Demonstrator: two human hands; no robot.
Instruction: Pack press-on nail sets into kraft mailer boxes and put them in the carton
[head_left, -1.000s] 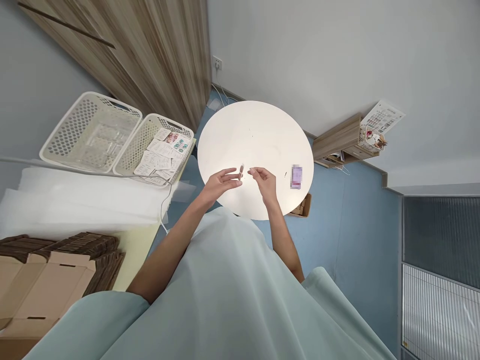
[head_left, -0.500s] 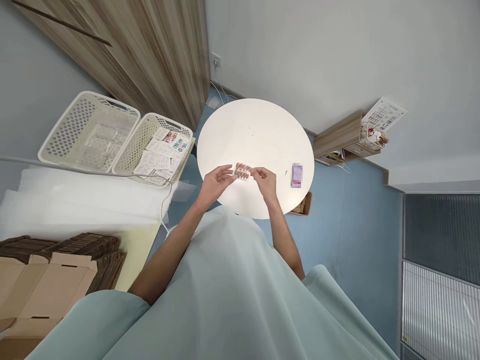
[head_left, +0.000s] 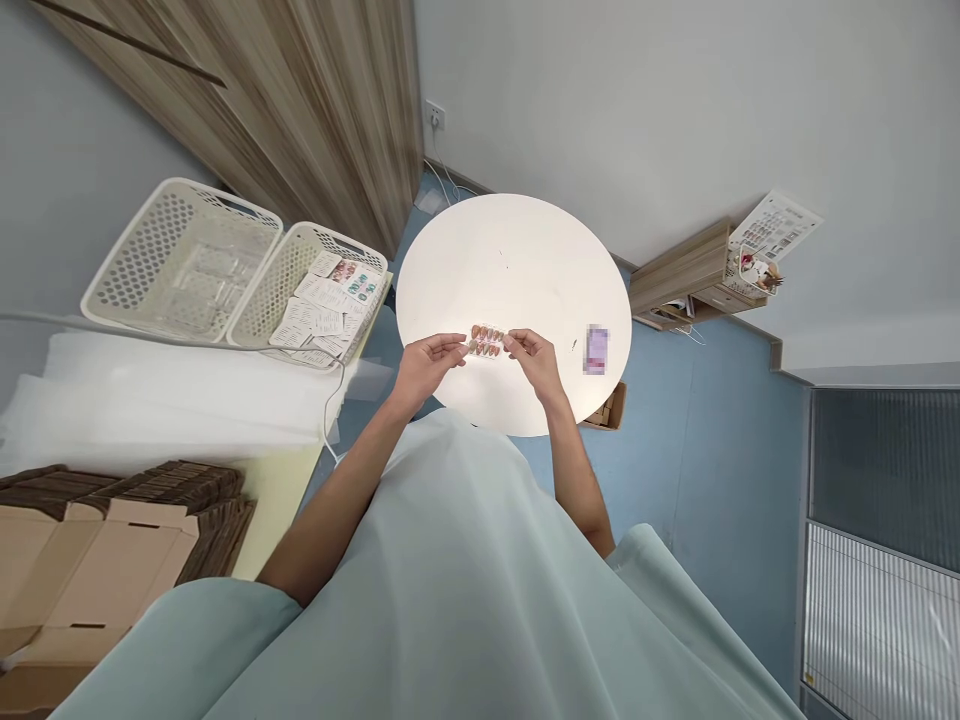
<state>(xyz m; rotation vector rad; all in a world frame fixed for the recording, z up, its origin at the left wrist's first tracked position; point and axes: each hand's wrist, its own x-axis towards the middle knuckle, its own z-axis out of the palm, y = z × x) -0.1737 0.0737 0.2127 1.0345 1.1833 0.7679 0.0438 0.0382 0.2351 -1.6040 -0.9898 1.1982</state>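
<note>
Round desk (head_left: 540,240) leaves open room toward its far edge, while left hand (head_left: 429,370) and right hand (head_left: 536,362) clamp their fingers on opposite ends of a nail set (head_left: 487,341).

Round white table (head_left: 450,265) before me: blurred purple item (head_left: 597,350) near its right edge, small dark mark (head_left: 574,344) just left of that, dark specks (head_left: 501,253) toward the far edge. Yellowish table (head_left: 279,490) on my left: white sheets (head_left: 180,390), stacked cardboard (head_left: 120,570), two baskets (head_left: 146,255).
</note>
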